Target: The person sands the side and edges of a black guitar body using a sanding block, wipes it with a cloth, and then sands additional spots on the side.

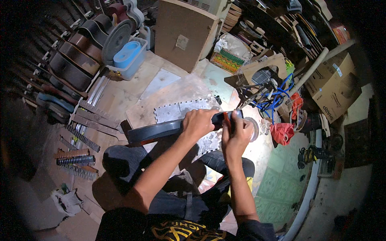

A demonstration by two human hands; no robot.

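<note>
A long dark curved piece [157,132] with a reddish underside, like a guitar body seen edge-on, lies crosswise above my lap. My left hand [196,123] grips its top near the right part, fingers curled over it. My right hand [237,136] is closed at the right end, around a thin red-orange piece [226,119] that touches the dark one; exactly what it is, I cannot tell. Beneath are pale mats with jigsaw edges [167,112]. A round clear object [252,126] sits in bright light just right of my right hand, partly hidden.
Guitars [76,52] line the left, above combed wooden strips [76,158]. A tub [134,64] with blue containers and a leaning board [181,28] stand ahead. Blue cables [273,100], a red bag [281,133], poles [315,70] and cardboard boxes [329,84] crowd the right.
</note>
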